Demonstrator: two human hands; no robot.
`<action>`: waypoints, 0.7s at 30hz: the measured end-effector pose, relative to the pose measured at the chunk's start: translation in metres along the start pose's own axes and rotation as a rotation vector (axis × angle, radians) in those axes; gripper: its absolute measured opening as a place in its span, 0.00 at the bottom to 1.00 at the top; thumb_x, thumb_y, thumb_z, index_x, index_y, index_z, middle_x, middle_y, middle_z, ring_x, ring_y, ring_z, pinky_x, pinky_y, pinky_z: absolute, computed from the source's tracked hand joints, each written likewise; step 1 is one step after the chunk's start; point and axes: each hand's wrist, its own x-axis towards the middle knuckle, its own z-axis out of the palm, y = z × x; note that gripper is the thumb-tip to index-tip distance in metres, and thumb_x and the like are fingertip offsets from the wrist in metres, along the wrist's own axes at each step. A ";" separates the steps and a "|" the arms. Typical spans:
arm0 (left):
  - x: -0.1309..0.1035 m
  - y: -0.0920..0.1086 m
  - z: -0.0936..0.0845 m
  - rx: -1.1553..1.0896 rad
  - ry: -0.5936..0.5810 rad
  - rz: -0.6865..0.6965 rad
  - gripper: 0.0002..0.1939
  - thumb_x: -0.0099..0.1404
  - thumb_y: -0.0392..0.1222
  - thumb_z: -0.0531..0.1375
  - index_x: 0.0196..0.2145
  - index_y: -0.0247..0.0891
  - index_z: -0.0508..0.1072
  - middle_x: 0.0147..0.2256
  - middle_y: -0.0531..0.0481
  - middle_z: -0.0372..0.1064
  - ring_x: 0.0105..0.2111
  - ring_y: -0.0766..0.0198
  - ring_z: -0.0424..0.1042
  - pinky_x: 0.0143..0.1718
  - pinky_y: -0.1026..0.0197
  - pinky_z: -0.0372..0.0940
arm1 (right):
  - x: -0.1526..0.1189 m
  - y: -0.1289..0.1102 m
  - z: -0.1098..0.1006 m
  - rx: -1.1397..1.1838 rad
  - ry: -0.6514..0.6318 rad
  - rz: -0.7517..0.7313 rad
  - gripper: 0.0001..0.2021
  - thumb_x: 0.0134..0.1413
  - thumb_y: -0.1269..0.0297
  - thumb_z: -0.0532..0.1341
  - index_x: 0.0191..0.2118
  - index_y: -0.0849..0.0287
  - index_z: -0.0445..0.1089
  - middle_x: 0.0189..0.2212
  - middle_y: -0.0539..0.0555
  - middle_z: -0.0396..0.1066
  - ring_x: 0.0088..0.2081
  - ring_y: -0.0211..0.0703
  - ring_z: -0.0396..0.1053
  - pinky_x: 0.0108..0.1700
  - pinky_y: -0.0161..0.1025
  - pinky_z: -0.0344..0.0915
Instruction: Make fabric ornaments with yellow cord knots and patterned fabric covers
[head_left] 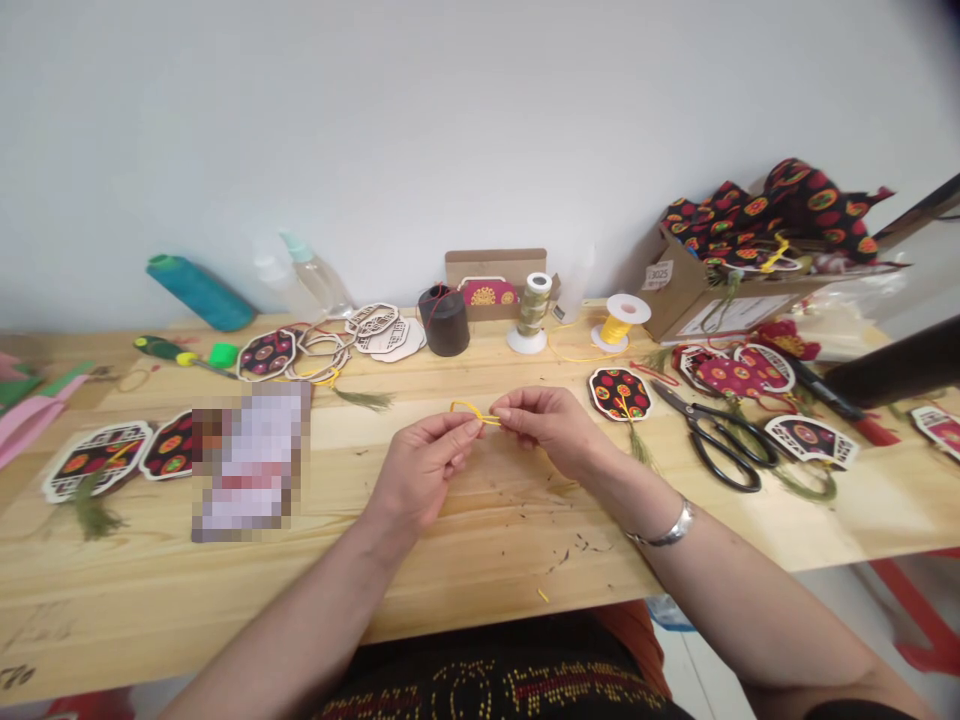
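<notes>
Between my two hands, over the middle of the wooden table, is a short yellow cord [466, 406] bent into a small loop. My left hand [427, 458] pinches one side of it between thumb and forefinger. On the other side, my right hand [547, 425] pinches the cord ends, with a silver bangle at the wrist. The fingertips of both hands almost meet. Just right of my right hand lies a patterned fabric ornament [620, 394] with a white rim and a green tassel. Whether the cord is knotted is too small to tell.
Black-handled scissors [724, 445] lie at right, near more tasselled ornaments [811, 443]. A yellow cord spool [619, 322], a black thread spool [444, 320] and a cardboard box [720, 300] of fabric stand along the wall. At left are a screwdriver [166, 350] and a teal thread cone [201, 290].
</notes>
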 end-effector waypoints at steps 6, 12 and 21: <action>0.002 -0.003 -0.002 0.034 -0.106 -0.008 0.10 0.46 0.40 0.70 0.26 0.32 0.79 0.22 0.50 0.70 0.17 0.77 0.53 0.18 0.68 0.43 | 0.001 0.002 -0.001 0.049 -0.107 0.036 0.13 0.34 0.59 0.71 0.26 0.63 0.73 0.19 0.47 0.67 0.19 0.28 0.56 0.22 0.31 0.50; 0.001 -0.004 -0.003 0.020 -0.140 -0.019 0.10 0.46 0.41 0.70 0.26 0.33 0.79 0.20 0.53 0.65 0.17 0.78 0.52 0.18 0.69 0.42 | 0.001 0.004 -0.003 0.083 -0.147 0.038 0.13 0.35 0.60 0.71 0.26 0.63 0.73 0.20 0.48 0.68 0.19 0.28 0.57 0.23 0.31 0.51; 0.001 -0.003 -0.002 0.036 -0.180 -0.037 0.11 0.46 0.42 0.70 0.26 0.32 0.78 0.19 0.55 0.64 0.16 0.79 0.52 0.18 0.69 0.42 | 0.000 0.000 -0.004 0.071 -0.173 0.056 0.14 0.34 0.59 0.72 0.26 0.62 0.73 0.19 0.47 0.67 0.20 0.29 0.57 0.23 0.31 0.51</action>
